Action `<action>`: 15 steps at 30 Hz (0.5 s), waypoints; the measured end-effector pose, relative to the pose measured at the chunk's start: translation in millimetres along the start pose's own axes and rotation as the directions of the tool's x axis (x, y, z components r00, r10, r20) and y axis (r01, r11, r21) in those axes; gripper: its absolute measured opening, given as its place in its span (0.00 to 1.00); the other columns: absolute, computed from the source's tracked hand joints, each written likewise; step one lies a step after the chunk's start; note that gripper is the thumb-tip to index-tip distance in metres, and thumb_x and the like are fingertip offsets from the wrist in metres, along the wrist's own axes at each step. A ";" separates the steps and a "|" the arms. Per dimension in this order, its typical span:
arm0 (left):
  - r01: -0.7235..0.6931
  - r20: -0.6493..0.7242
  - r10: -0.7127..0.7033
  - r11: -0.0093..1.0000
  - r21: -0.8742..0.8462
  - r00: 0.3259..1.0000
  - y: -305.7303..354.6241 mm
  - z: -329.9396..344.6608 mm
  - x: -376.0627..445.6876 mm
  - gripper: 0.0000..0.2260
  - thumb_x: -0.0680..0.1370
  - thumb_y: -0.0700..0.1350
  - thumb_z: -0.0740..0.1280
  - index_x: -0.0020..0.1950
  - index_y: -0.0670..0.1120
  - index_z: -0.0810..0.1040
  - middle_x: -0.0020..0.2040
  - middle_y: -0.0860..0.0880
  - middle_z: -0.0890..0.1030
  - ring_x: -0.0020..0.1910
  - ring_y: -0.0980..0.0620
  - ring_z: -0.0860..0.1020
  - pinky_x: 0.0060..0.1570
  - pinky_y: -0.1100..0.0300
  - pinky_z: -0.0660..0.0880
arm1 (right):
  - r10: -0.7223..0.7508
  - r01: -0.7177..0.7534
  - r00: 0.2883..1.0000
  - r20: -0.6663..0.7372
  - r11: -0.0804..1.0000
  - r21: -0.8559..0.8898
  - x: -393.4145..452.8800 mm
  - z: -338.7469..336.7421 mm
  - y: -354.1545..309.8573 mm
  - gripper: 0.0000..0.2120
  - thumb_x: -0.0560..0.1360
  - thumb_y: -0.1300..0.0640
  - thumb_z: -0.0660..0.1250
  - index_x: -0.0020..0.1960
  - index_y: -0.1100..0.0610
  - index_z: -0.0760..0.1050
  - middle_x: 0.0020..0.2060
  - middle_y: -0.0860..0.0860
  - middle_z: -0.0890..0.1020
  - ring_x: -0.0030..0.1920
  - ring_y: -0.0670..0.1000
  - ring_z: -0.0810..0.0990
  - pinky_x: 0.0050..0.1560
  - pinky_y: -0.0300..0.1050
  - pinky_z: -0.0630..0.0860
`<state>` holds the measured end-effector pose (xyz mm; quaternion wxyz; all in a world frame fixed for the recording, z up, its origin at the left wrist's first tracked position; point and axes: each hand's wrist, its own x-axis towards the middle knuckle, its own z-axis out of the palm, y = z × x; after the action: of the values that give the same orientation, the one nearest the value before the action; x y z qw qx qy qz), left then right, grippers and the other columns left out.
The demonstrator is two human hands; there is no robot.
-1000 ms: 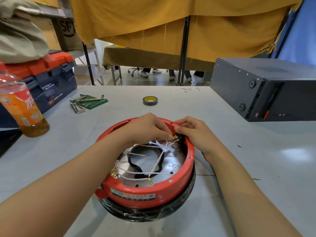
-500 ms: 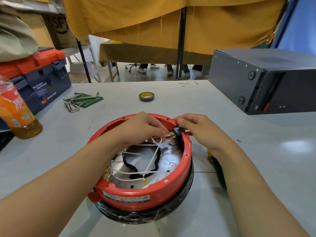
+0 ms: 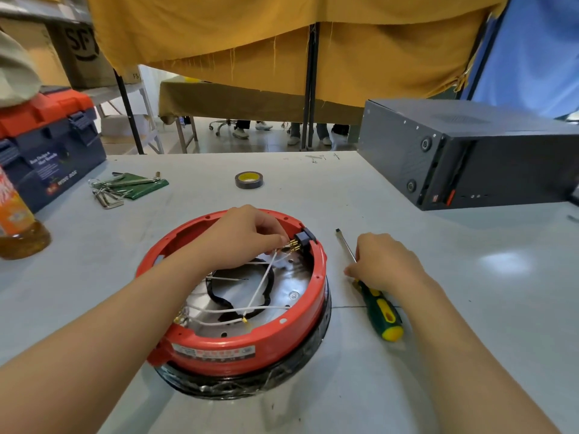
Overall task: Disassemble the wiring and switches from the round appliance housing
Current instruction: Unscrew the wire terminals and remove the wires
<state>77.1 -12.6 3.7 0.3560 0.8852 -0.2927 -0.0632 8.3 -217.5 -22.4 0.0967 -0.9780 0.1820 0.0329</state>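
The round appliance housing (image 3: 238, 308) sits open side up on the grey table (image 3: 470, 308), its red rim facing the person, with white wires (image 3: 263, 283) crossing the metal plate inside. At the housing's far-right rim a black switch block (image 3: 304, 238) with brass terminals is seated; the left hand (image 3: 247, 236) reaches into the housing and pinches the wire ends right at those terminals. Just right of the housing, the right hand (image 3: 383, 261) rests curled over the shaft of a green-and-yellow screwdriver (image 3: 377, 303) lying on the table, closing on it but not yet lifting it. A hard tug on the wires could snap a terminal or tip the housing, since nothing braces the rim now. Half a second earlier the right hand was at the switch block; it has since moved off to the screwdriver.
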 end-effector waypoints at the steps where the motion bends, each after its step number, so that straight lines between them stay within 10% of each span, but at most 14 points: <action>1: -0.013 -0.011 0.013 1.000 0.008 1.000 0.6 0.0 -0.6 0.05 0.75 0.43 0.69 0.43 0.48 0.84 0.36 0.53 0.83 0.35 0.59 0.78 0.40 0.66 0.73 | -0.003 0.003 1.000 -0.017 1.000 0.001 -0.5 1.6 0.4 0.08 0.75 0.54 0.67 0.48 0.57 0.72 0.36 0.49 0.70 0.39 0.52 0.73 0.29 0.41 0.63; 6: -0.065 -0.086 0.067 0.998 0.022 0.994 3.4 -1.2 -1.8 0.05 0.75 0.42 0.69 0.42 0.51 0.83 0.38 0.57 0.82 0.35 0.66 0.77 0.36 0.76 0.70 | -0.038 0.070 0.995 -0.094 0.926 0.370 -1.4 -5.3 7.3 0.10 0.76 0.51 0.68 0.49 0.57 0.74 0.43 0.53 0.78 0.40 0.53 0.78 0.38 0.45 0.74; 10: -0.214 -0.190 0.229 0.972 0.095 0.955 7.7 -4.2 -2.4 0.09 0.75 0.43 0.70 0.53 0.54 0.80 0.50 0.57 0.79 0.46 0.61 0.77 0.48 0.69 0.72 | -0.128 0.148 0.987 -0.101 0.447 0.882 -10.7 -24.7 4.8 0.06 0.75 0.60 0.70 0.44 0.57 0.73 0.38 0.58 0.79 0.27 0.52 0.80 0.27 0.42 0.76; 15: -0.390 -0.178 0.477 0.842 0.372 0.860 15.2 -7.3 -2.3 0.16 0.74 0.44 0.71 0.62 0.52 0.78 0.62 0.54 0.77 0.61 0.50 0.70 0.61 0.55 0.66 | -0.386 0.120 0.922 -0.029 0.213 0.970 -20.4 -45.4 -9.8 0.04 0.73 0.62 0.69 0.40 0.61 0.77 0.37 0.64 0.81 0.27 0.55 0.80 0.29 0.42 0.78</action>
<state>70.3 -15.7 19.0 0.2470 0.8412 -0.4432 0.1868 -5.9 -210.6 25.8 0.6919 -0.7219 -0.0106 0.0066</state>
